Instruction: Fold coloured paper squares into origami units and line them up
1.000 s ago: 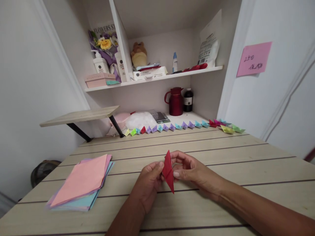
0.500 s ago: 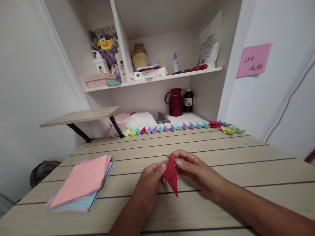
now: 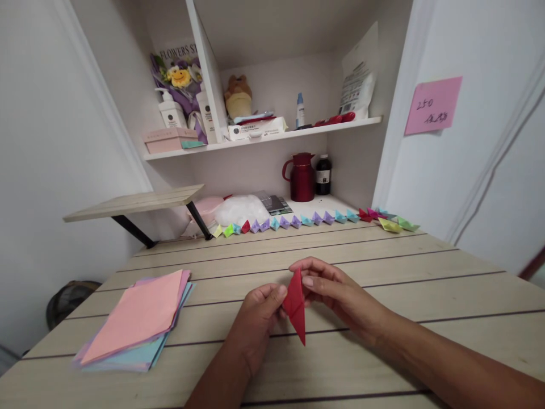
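A folded red paper piece (image 3: 297, 307) stands on edge above the wooden table (image 3: 383, 267), pointed at top and bottom. My left hand (image 3: 258, 324) pinches its left side with thumb and fingers closed on it. From the right, my right hand (image 3: 336, 292) pinches its upper part, fingers curled round the paper. A stack of coloured paper squares (image 3: 136, 318), pink on top, lies to the left of my hands.
A row of small folded paper boats (image 3: 306, 220) in several colours runs along the table's far edge. Behind it stand a red jug (image 3: 301, 176), a dark bottle (image 3: 323, 175) and a white bag (image 3: 240, 209). A shelf (image 3: 264, 136) above holds bottles and boxes.
The red paper has tilted slightly and its lower tip has dropped a little toward me. My right fingers have shifted up to its top. The view drifted slightly left.
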A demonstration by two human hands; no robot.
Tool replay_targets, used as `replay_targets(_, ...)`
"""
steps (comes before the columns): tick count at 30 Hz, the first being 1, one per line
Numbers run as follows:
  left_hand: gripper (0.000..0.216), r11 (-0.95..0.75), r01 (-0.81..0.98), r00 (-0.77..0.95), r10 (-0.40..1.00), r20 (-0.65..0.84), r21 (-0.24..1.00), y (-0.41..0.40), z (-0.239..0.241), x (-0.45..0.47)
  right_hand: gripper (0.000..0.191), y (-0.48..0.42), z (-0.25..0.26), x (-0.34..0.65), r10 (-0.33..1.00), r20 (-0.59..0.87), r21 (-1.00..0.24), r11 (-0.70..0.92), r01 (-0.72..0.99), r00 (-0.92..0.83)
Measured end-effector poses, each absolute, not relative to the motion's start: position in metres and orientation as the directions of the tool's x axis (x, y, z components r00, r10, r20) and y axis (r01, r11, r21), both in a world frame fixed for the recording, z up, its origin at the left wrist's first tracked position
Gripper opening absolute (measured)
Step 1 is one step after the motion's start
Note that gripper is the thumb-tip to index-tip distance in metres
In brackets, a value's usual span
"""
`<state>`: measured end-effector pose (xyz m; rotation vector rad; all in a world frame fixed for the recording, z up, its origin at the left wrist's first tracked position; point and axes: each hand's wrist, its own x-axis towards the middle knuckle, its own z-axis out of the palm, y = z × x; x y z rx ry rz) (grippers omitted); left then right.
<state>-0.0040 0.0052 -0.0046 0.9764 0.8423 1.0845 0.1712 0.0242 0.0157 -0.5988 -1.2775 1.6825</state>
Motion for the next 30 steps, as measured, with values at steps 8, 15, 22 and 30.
replay_targets(8, 0.035, 0.171, -0.327, 0.278, 0.957, -0.078, 0.929, 0.0066, -0.0038, -0.0037, 0.022, 0.0246, 0.0195, 0.1726, 0.874, 0.139, -0.932, -0.045, -0.361, -0.466)
replay_targets(15, 0.027, 0.158, -0.378, 0.303, 0.952, -0.040, 0.912, 0.0040, 0.0013, -0.0047, 0.023, 0.0250, 0.0175, 0.1719, 0.845, 0.153, -0.922, -0.064, -0.383, -0.512)
replay_targets(22, 0.033, 0.152, -0.294, 0.311, 0.949, -0.056, 0.944, 0.0044, 0.0012, -0.0040, 0.033, 0.0239, 0.0222, 0.1729, 0.858, 0.159, -0.920, -0.050, -0.388, -0.488)
replay_targets(30, 0.035, 0.180, -0.221, 0.307, 0.946, -0.107, 0.959, 0.0057, -0.0027, -0.0048, 0.029, 0.0228, 0.0237, 0.1752, 0.863, 0.161, -0.948, 0.001, -0.317, -0.479)
